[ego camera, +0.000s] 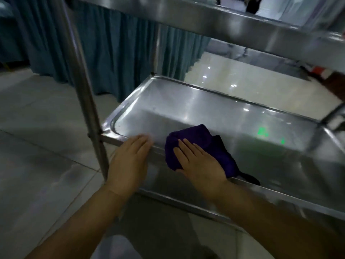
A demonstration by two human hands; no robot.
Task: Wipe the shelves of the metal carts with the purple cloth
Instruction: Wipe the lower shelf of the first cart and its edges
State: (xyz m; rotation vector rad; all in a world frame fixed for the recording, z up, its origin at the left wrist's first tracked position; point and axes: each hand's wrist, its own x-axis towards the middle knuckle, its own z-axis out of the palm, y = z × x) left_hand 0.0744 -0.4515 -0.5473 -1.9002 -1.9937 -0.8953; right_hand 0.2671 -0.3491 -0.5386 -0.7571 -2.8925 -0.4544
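The lower shelf [186, 101] of a metal cart fills the middle of the head view, a shallow steel tray with a raised rim. A bunched purple cloth [196, 139] lies on it near the front rim, one corner trailing over the edge. My right hand [199, 163] presses flat on the cloth with straight fingers. My left hand [128, 159] rests flat on the shelf's front rim near the left corner, fingers straight, holding nothing.
The cart's upper shelf [233, 21] overhangs at the top. A steel upright post [84, 94] stands at the front left corner. Teal curtains [115, 53] hang behind, above a pale tiled floor [37, 146]. Green light spots [263, 131] reflect on the shelf's right part.
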